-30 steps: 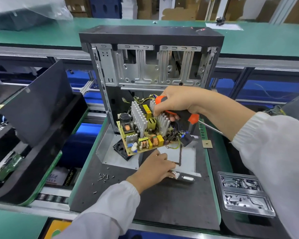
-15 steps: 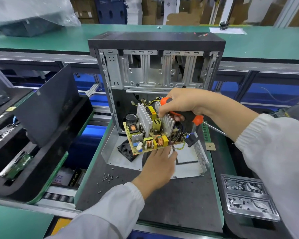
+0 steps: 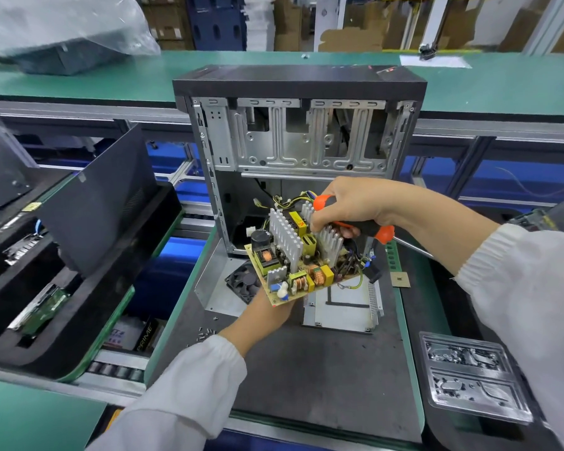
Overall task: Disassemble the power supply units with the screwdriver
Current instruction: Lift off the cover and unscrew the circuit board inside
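Note:
The power supply's circuit board (image 3: 302, 263), yellow-green with silver heatsinks, coils and wires, is lifted and tilted above its metal housing (image 3: 342, 307). My left hand (image 3: 267, 315) supports the board from below at its near edge. My right hand (image 3: 349, 206) grips the orange and black screwdriver (image 3: 370, 227) and its fingertips touch the right heatsink; the shaft points right, under my forearm. A black fan (image 3: 245, 281) lies in the housing's left half.
An open computer case (image 3: 300, 125) stands upright just behind the board. Several loose screws (image 3: 205, 333) lie on the dark mat at the left. A small square chip (image 3: 401, 279) and a clear plastic tray (image 3: 469, 375) sit to the right. Black foam trays fill the left.
My left hand left the housing edge and went under the board. The board has risen out of the housing and tilted, with my right hand still on the heatsink.

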Demonstrator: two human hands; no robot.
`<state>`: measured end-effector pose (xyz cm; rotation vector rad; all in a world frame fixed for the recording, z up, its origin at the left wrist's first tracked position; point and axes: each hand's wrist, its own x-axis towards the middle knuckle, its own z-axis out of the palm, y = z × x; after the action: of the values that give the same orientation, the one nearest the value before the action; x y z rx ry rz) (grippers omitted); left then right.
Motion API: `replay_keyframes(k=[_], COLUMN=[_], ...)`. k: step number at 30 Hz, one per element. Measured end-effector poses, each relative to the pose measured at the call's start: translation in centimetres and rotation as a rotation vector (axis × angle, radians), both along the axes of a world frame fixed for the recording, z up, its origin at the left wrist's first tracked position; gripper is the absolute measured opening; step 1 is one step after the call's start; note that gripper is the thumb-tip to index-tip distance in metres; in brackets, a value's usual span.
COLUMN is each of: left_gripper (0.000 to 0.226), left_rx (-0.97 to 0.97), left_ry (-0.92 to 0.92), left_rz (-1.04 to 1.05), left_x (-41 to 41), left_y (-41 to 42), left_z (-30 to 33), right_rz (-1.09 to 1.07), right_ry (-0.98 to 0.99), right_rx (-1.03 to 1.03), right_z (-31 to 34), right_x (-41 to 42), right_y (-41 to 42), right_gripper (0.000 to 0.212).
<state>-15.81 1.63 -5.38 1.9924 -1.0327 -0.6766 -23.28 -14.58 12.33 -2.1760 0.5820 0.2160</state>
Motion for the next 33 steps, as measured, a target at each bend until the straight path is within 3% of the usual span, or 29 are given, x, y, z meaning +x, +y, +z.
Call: replay_keyframes(k=[2, 3, 5, 6, 9, 12, 17, 21, 25, 30, 33], left_gripper=[0.018, 0.012, 0.03, 0.041, 0.083, 0.091, 0.047, 0.024, 0.023, 0.025, 0.026], left_rx=[-0.219, -0.31, -0.383, -0.376, -0.427, -0.622, -0.651, -0.754, -0.632, -0.337, -0.239], left_ry=[0.33, 0.59, 1.124, 1.294, 1.592, 1.828, 1.524, 1.371, 1.062, 0.339, 0.209], left_rz=[0.091, 0.092, 0.147, 0.192, 0.138, 0.188, 0.345, 0.401, 0.231, 0.122, 0.083], left_x=[1.0, 1.5, 3.2, 4.2, 6.4, 7.3, 7.7, 7.8, 4.7, 0.3, -1.4], left_y=[0.5, 0.4, -0.5, -0.9, -2.1, -2.8, -3.2, -2.8, -2.6, -2.5, -3.0], left_z=[1.4, 2.4, 3.7, 4.3, 6.4, 7.2, 6.4, 6.6, 7.6, 8.1, 7.6], right_rz=[-0.003, -0.002, 0.027, 0.055, 0.138, 0.165, 0.11, 0.023, -0.048, -0.215, -0.294], right_ry=[-0.01, -0.014, -0.013, -0.011, 0.007, 0.012, 0.054, 0.105, 0.075, 0.0, 0.024], right_rx=[0.016, 0.025, 0.027, 0.017, -0.027, -0.019, -0.052, -0.076, -0.112, -0.068, 0.008], right_z=[-0.1, -0.2, -0.3, -0.3, -0.8, -1.6, -3.5, -6.6, -10.6, -15.6, -17.6], right_x=[-0.4, -0.5, -0.8, -0.8, -1.0, -1.4, -2.7, -5.0, -7.6, -10.7, -11.8], right_y=[-0.2, -0.2, -0.1, 0.1, 0.6, 0.7, 0.5, 1.0, 2.5, 4.7, 5.9], right_gripper=[0.026, 0.025, 0.021, 0.019, 0.02, 0.02, 0.023, 0.028, 0.04, 0.04, 0.033])
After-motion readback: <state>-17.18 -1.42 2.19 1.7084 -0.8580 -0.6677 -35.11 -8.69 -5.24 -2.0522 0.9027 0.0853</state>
